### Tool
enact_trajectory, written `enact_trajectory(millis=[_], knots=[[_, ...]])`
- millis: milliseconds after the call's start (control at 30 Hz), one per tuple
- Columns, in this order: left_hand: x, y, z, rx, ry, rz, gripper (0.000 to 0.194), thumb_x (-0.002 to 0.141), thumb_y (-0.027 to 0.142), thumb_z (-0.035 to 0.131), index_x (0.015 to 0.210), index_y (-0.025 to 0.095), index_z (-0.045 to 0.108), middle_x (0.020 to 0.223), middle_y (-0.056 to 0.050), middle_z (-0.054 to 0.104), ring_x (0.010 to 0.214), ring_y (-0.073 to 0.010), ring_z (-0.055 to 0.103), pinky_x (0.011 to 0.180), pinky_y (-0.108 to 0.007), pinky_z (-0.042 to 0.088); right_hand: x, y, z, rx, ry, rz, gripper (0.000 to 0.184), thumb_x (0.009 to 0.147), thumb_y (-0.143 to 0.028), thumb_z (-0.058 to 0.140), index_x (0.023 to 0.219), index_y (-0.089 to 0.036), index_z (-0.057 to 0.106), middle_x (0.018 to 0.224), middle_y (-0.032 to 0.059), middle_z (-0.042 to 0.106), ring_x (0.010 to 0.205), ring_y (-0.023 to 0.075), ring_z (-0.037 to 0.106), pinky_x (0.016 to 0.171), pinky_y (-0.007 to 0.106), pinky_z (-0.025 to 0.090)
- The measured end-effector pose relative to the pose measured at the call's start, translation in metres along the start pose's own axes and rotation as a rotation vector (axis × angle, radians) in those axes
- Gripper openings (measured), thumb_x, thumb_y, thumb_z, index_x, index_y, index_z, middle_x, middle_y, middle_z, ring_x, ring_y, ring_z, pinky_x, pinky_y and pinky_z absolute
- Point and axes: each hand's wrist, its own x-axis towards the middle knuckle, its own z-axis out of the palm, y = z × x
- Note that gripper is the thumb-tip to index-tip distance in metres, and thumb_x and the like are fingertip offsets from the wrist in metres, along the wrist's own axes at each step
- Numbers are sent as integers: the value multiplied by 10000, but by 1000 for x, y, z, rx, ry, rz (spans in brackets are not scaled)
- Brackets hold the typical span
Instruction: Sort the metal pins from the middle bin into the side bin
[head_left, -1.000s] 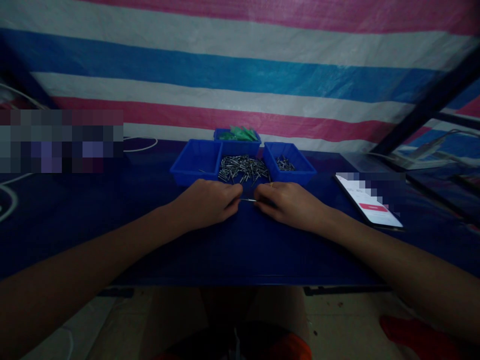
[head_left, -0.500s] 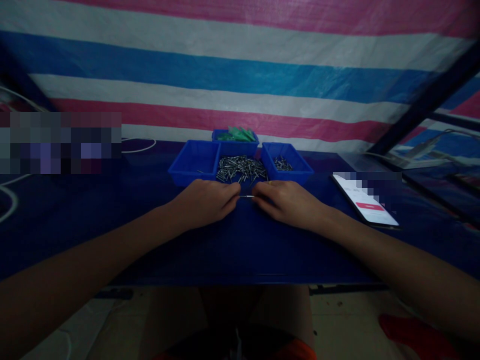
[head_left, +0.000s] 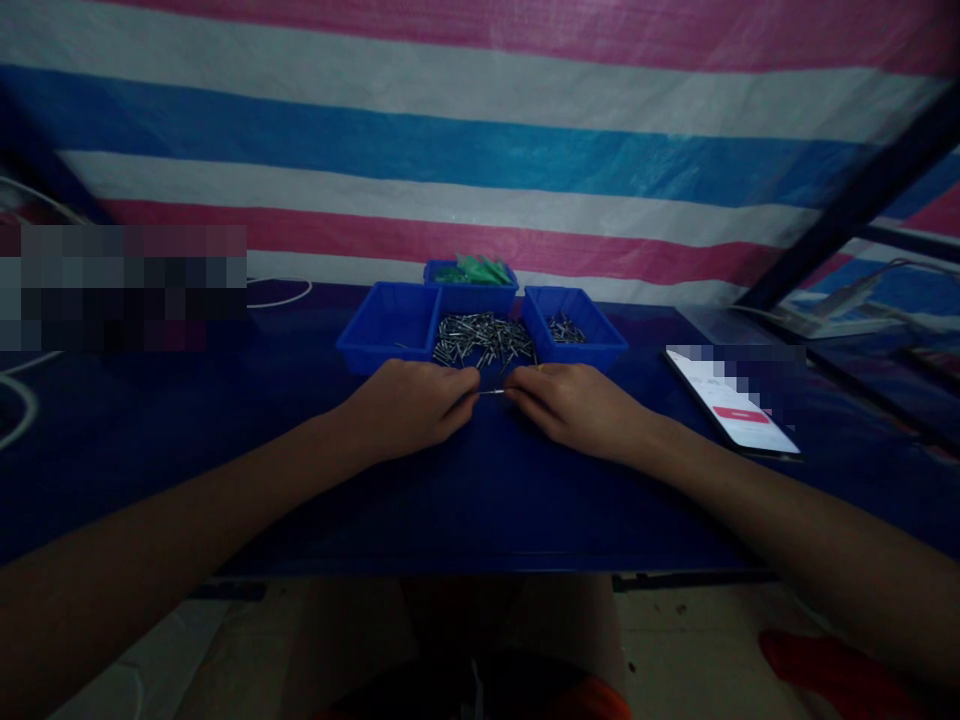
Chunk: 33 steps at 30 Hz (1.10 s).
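Between my two hands, just above the blue table, runs a thin metal rod, roughly level, its ends hidden by fingers. My left hand pinches its left end; my right hand pinches the other. Whether it is one piece or two joined I cannot tell. Behind the hands lies a loose heap of small metal rods. A blue bin stands on the heap's left with a small thin piece in it. On its right, another blue bin holds several metal pieces.
A third blue bin behind the heap holds green packets. Right of my hands lies a phone with a lit screen. White cables lie at the left. A striped sheet hangs behind the table.
Both hands keep their pinch in nearly the same place. The rod between them is tilted very slightly differently. The bins and the heap stay put.
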Motion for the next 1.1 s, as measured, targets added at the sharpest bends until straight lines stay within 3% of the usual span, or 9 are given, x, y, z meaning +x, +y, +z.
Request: enact_trajectory(millis=[267, 1100], knots=[[-1, 0, 2, -8, 17, 11, 191, 893, 294, 375, 814, 195, 517, 665, 22, 606, 606, -131, 591, 480, -262, 225, 0, 2, 1, 5, 5, -24, 202, 910, -300, 406, 899, -160, 551, 781, 34, 608, 700, 136, 566, 615, 248, 357], [0, 0, 0, 13, 13, -19, 212, 886, 317, 384, 788, 198, 529, 656, 22, 601, 604, -141, 589, 488, -263, 242, 1, 1, 0, 12, -7, -18, 270, 940, -297, 336, 871, -152, 554, 770, 39, 603, 677, 124, 549, 621, 248, 351]])
